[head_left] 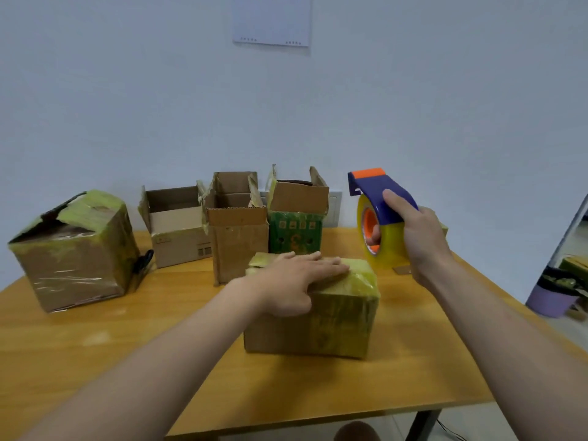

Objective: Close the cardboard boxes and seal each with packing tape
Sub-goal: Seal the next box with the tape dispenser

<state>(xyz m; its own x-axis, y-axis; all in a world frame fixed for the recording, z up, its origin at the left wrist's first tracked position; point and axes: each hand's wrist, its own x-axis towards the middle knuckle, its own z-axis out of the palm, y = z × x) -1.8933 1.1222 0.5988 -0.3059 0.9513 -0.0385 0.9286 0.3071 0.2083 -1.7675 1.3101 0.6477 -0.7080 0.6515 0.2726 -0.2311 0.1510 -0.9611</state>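
Left hand [296, 278] lies flat, fingers straight, on closed box [318, 326] mid-table [127, 361]; right hand [416, 240] is wrapped round tape dispenser [378, 198], held above the table right of that box.
Green box [294, 235] behind shows yellow "3", other print blurred; open brown box [237, 237] beside it, taped box [73, 253] far left.

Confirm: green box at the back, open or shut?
Open. The green box has its flaps standing upright, so the top is uncovered. Cannot tell what is inside.
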